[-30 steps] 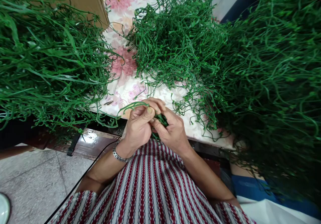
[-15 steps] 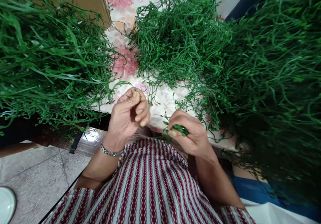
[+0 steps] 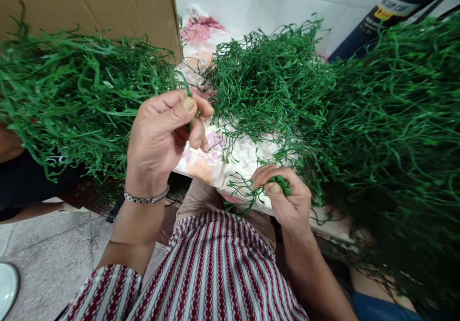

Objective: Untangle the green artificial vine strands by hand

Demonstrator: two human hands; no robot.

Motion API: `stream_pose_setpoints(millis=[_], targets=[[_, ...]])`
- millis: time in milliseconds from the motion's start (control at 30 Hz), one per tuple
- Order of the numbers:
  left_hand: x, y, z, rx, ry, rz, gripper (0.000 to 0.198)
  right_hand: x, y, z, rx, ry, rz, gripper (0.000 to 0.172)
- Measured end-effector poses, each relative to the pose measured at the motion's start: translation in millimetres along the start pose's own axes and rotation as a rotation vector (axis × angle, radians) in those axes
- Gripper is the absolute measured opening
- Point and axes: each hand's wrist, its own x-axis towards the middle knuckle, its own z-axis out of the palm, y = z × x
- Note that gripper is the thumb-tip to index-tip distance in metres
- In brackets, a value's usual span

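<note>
My left hand (image 3: 158, 129), raised over the near edge of the pile on the left, pinches a thin green plastic-looking stem (image 3: 187, 87) between thumb and fingers. Lower and to the right, my right hand (image 3: 289, 199) is closed around a small bunch of green stems (image 3: 282, 185); their thin branching ends stick out to the left. A left heap of broader green stems (image 3: 89, 86) lies beside my left hand. Beyond my right hand spreads a middle heap of fine curly stems (image 3: 266, 81), which meets a larger right heap (image 3: 395, 96).
The piles lie on a flowered cloth (image 3: 201, 167) over a low surface. A cardboard box (image 3: 108, 5) stands behind the left heap, and a dark blue printed tube-like object (image 3: 362, 28) leans at the back right. Part of another person's arm (image 3: 9, 143) shows at the left edge.
My left hand has moved up and left, and more of the stem in its pinch shows. My right hand has shifted slightly right and down with its bunch. The view has tilted upward.
</note>
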Motion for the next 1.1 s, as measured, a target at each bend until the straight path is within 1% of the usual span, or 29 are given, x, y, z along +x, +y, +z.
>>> stream_pose_setpoints(millis=[33, 67, 100, 133, 167, 200, 233, 300, 367, 433, 500, 533, 567, 633, 667, 733, 767, 800, 833, 900, 933, 967, 1000, 1033, 1067, 1100], targets=[[6, 8, -1.4, 0.006, 0.000, 0.025, 0.020, -2, 1, 0, -0.034, -0.033, 0.025, 0.011], [12, 16, -4.0, 0.007, 0.038, 0.054, 0.023, -3, 2, 0, -0.075, -0.070, 0.044, 0.010], [17, 23, -8.5, 0.002, 0.114, 0.088, 0.027, -5, 3, 0, -0.117, -0.105, 0.054, 0.010], [21, 31, -14.9, -0.012, 0.227, 0.115, 0.032, -6, 4, 0, -0.158, -0.134, 0.059, 0.009], [24, 37, -23.0, -0.034, 0.319, 0.108, 0.038, -7, 5, -1, -0.196, -0.159, 0.063, 0.009], [26, 41, -31.9, -0.054, 0.346, 0.090, 0.042, -8, 6, -1, -0.226, -0.179, 0.064, 0.008], [26, 43, -40.6, -0.117, 0.357, 0.130, 0.048, -8, 6, -2, -0.247, -0.193, 0.067, 0.008], [21, 37, -53.6, -0.205, 0.374, 0.096, 0.060, -9, 6, -3, -0.266, -0.206, 0.067, 0.009], [11, 23, -56.5, -0.265, 0.393, 0.088, 0.059, -9, 7, -4, -0.275, -0.208, 0.069, 0.010], [-2, 7, -49.6, -0.281, 0.414, -0.002, 0.054, -8, 8, -4, -0.278, -0.215, 0.067, 0.009], [-16, -7, -36.1, -0.297, 0.418, -0.026, 0.045, -6, 8, -4, -0.280, -0.226, 0.064, 0.009], [-23, -13, -27.8, -0.307, 0.397, -0.030, 0.039, -5, 8, -4, -0.282, -0.231, 0.061, 0.009], [-30, -17, -19.1, -0.310, 0.349, -0.048, 0.032, -4, 8, -3, -0.288, -0.237, 0.059, 0.009], [-41, -24, -1.9, -0.282, 0.215, -0.123, 0.023, -3, 8, -2, -0.303, -0.249, 0.052, 0.011], [-44, -27, 5.2, -0.249, 0.129, -0.173, 0.022, -2, 7, -1, -0.313, -0.255, 0.050, 0.012], [-47, -28, 12.8, -0.074, -0.056, -0.244, 0.019, -3, 7, -1, -0.330, -0.247, 0.049, 0.013], [-46, -28, 11.7, 0.044, -0.086, -0.221, 0.018, -4, 6, -2, -0.332, -0.232, 0.045, 0.013], [-43, -27, 6.7, 0.163, -0.063, -0.158, 0.019, -5, 6, -3, -0.325, -0.211, 0.040, 0.012], [-38, -27, -2.1, 0.266, 0.021, -0.036, 0.020, -6, 6, -4, -0.305, -0.184, 0.035, 0.010], [-25, -27, -27.6, 0.358, 0.247, 0.168, 0.024, -7, 3, -7, -0.202, -0.092, 0.011, 0.007], [-18, -29, -41.7, 0.380, 0.350, 0.236, 0.024, -7, 0, -9, -0.126, -0.027, -0.006, 0.006], [-11, -32, -54.7, 0.394, 0.444, 0.270, 0.023, -7, -3, -12, -0.044, 0.056, -0.028, 0.006], [-5, -36, -64.9, 0.406, 0.510, 0.276, 0.019, -6, -7, -15, 0.036, 0.137, -0.058, 0.007], [-1, -40, -71.6, 0.430, 0.539, 0.271, 0.016, -4, -11, -19, 0.086, 0.225, -0.076, 0.007], [0, -44, -74.1, 0.465, 0.555, 0.277, 0.015, -3, -15, -22, 0.105, 0.294, -0.089, 0.010], [0, -46, -72.4, 0.504, 0.567, 0.279, 0.016, -2, -17, -26, 0.108, 0.347, -0.097, 0.012]])
